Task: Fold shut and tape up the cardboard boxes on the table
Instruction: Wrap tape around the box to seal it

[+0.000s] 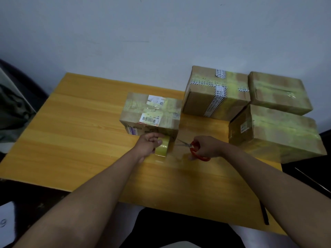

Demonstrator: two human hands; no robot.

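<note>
A closed cardboard box (152, 111) with a barcode label and yellowish tape across its top stands in the middle of the wooden table (80, 140). My left hand (148, 145) grips a roll of yellowish tape (162, 148) against the box's near face. My right hand (206, 146) holds red-handled scissors (194, 149), blades parted and pointing left at the stretch of tape between roll and box.
Three more taped boxes sit at the right: one with printed tape (215, 92) at the back, one (279, 92) beside it, a larger one (275, 133) in front. A wall runs behind the table. A black strip (264, 213) lies at the near right edge.
</note>
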